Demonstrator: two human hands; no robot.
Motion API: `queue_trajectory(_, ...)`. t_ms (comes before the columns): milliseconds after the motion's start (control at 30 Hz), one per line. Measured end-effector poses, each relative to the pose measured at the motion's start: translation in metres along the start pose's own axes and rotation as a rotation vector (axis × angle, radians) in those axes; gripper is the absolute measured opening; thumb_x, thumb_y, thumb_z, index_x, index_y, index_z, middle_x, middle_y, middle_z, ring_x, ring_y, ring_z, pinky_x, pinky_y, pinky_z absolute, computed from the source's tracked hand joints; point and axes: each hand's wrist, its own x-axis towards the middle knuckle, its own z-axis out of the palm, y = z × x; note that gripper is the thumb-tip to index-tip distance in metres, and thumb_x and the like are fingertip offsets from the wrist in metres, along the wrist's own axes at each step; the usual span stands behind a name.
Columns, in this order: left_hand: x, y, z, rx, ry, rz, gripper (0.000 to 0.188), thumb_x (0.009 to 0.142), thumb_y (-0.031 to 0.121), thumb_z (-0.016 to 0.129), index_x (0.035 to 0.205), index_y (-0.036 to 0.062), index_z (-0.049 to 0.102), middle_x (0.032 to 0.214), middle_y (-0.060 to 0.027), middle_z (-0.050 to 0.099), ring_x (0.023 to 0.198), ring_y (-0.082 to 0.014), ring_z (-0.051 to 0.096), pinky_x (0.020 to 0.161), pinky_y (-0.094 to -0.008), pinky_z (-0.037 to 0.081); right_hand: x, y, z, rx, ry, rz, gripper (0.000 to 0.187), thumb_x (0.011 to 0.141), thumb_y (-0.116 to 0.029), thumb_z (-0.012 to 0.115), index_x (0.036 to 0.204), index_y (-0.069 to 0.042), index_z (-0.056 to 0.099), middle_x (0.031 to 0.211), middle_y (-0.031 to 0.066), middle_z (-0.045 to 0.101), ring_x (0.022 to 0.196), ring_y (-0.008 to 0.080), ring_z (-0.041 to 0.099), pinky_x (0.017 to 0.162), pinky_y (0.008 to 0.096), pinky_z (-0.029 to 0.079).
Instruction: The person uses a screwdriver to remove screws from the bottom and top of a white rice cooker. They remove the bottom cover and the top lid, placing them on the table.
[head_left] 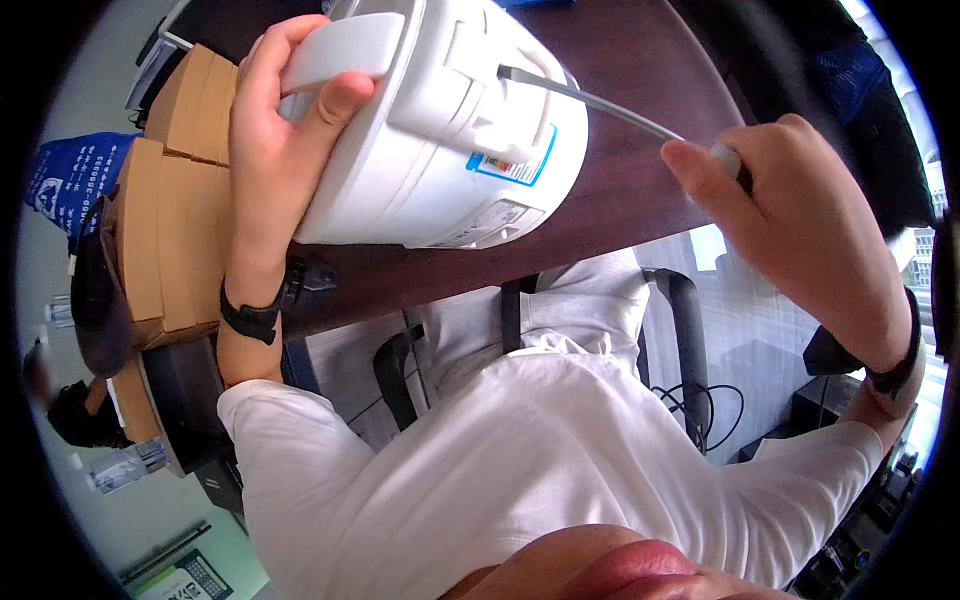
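A white rice cooker lies tilted on its side over the dark table, with labels on its wall. Wrapped round its pale handle, my left hand is closed, the thumb pressing on the near side. My right hand grips a screwdriver with a long grey metal shaft; most of its light-coloured handle is hidden in the fist. The tip touches, or sits very near, the raised white housing on the cooker's outside. Whether it has gone into a gap cannot be made out.
Cardboard boxes are stacked left of my left arm, with a blue bag behind them. The dark brown table reaches away ahead. Black cables lie below on the right. Another person is at the far left.
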Motion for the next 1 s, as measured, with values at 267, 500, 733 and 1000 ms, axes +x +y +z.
queue_trajectory(267,0.001,-0.003,-0.002,-0.042,-0.017,-0.027,0.083,0.081,0.075,0.052,0.125,0.0053,0.053,0.109,-0.0109,0.060,0.104,-0.0212,0.060,0.085,-0.0326,0.050,0.015,0.027,0.020,-0.190,0.504,-0.377,0.043,0.095,-0.042,0.059,0.071,-0.006,0.061,0.047,0.0042,0.052,0.034,0.0105,0.047,0.034,0.0214,0.032)
queue_trajectory(500,-0.001,-0.006,-0.004,-0.025,0.025,-0.015,0.085,0.080,0.077,0.052,0.127,0.0059,0.053,0.112,-0.0104,0.060,0.106,-0.0206,0.060,0.086,-0.0324,0.050,0.048,0.050,0.015,-0.338,0.624,-0.456,0.041,0.092,-0.046,0.061,0.078,-0.007,0.060,0.048,0.0041,0.051,0.036,0.0110,0.050,0.037,0.0216,0.037)
queue_trajectory(733,0.002,-0.013,-0.006,-0.015,0.005,0.001,0.085,0.080,0.078,0.051,0.126,0.0069,0.054,0.111,-0.0104,0.061,0.105,-0.0205,0.061,0.085,-0.0313,0.049,0.041,0.046,0.007,-0.440,0.695,-0.515,0.041,0.091,-0.046,0.063,0.077,-0.008,0.059,0.049,0.0052,0.052,0.038,0.0111,0.052,0.037,0.0211,0.037)
queue_trajectory(1000,-0.004,-0.011,-0.003,-0.013,0.052,-0.030,0.086,0.079,0.078,0.052,0.125,0.0064,0.054,0.108,-0.0101,0.060,0.102,-0.0196,0.061,0.083,-0.0313,0.050,0.027,0.019,0.012,-0.155,0.317,-0.214,0.041,0.092,-0.044,0.061,0.083,-0.005,0.062,0.052,0.0064,0.054,0.039,0.0123,0.052,0.038,0.0240,0.040)
